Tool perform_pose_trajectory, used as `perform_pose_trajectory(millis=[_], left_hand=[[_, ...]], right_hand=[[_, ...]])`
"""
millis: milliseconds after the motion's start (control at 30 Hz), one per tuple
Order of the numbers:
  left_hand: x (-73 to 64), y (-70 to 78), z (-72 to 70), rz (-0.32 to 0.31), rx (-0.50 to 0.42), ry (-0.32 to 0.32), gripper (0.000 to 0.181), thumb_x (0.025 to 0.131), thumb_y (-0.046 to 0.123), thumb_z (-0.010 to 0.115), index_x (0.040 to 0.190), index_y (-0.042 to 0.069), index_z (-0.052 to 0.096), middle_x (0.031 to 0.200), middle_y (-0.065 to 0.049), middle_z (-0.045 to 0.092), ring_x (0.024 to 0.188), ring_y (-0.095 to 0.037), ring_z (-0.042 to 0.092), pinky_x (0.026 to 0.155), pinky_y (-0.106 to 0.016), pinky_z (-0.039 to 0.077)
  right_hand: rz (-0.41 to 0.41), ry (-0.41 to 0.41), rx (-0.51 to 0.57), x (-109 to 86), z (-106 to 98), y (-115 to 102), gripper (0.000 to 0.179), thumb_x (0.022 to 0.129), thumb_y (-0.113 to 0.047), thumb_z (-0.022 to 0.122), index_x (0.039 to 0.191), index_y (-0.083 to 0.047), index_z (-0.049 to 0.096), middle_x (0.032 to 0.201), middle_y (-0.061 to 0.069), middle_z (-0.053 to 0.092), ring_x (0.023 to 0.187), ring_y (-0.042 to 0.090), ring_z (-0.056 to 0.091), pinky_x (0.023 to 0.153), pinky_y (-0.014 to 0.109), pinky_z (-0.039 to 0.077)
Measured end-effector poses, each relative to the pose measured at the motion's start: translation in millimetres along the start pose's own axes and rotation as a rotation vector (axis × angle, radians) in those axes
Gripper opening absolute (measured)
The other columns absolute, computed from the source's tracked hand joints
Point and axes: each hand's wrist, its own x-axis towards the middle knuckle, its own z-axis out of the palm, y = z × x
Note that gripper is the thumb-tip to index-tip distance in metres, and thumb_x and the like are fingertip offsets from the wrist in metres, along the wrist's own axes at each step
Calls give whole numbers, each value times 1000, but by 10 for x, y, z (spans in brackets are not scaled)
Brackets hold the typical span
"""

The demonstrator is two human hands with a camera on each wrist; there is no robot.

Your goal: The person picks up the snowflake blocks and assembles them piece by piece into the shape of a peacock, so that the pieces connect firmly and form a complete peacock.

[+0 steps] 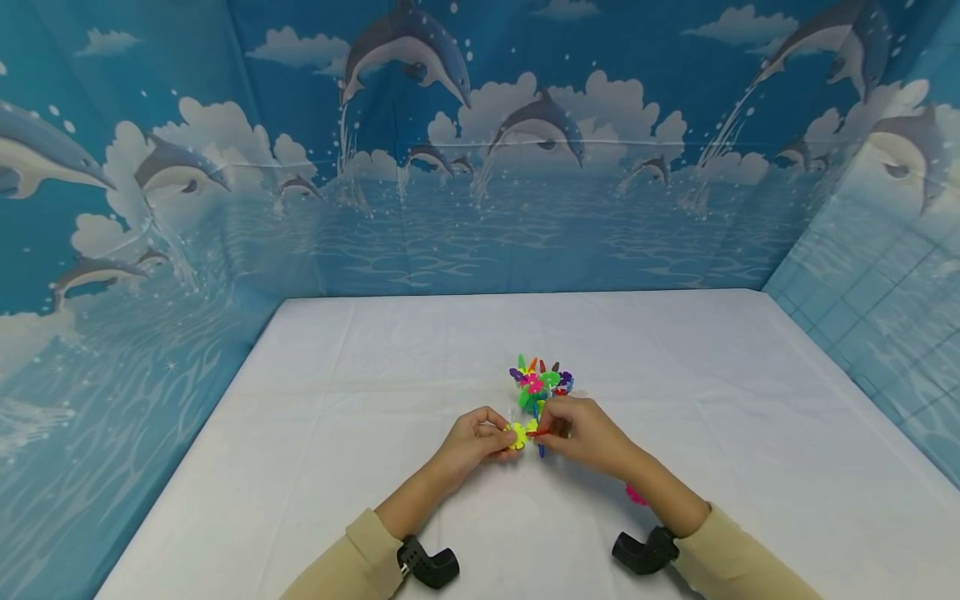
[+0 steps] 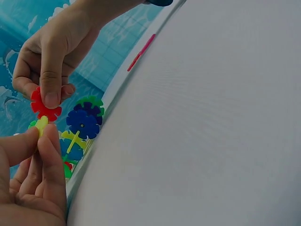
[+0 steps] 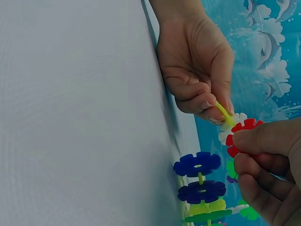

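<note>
My left hand (image 1: pixel 476 437) pinches a yellow flower-shaped interlocking disc (image 1: pixel 517 436) between thumb and fingers. Thumb and fingers of my right hand (image 1: pixel 588 429) grip a red notched disc (image 2: pixel 43 107), close against the yellow one; whether their slots are joined cannot be told. In the right wrist view a clear whitish disc (image 3: pixel 225 135) shows beside the red and yellow ones. Just beyond the hands stands a cluster of joined discs (image 1: pixel 534 383) in many colours. Dark blue discs (image 3: pixel 202 192) on yellow connecting discs form its near part, partly hidden by my right hand in the head view.
A pink disc (image 1: pixel 635 495) lies on the white-covered table (image 1: pixel 375 358), partly behind my right forearm. Dolphin-printed curtains (image 1: pixel 525 208) stand along the back and sides. Black camera mounts (image 1: pixel 429 563) are worn at both wrists.
</note>
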Motion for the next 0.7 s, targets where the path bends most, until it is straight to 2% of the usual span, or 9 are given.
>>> perform_pose_trajectory(millis=[400,700], left_hand=[[-11,3,10,10,2,-2,11,93,-2,62,93,1,52,77,-4,69,70,-12,68,67,-21,55],[-22,8,18,9,10,-32,10,91,-5,62,93,-2,52,75,-5,67,69,-13,68,68,-24,56]], right_hand=[[-7,-11,-16,-11,23,22,24,80,2,77,78,-16,61,74,-11,56,66,6,52,57,24,49],[-28,-25,8,-23,70,17,23,80,4,76,77,-15,62,75,-10,56,64,5,52,55,23,49]])
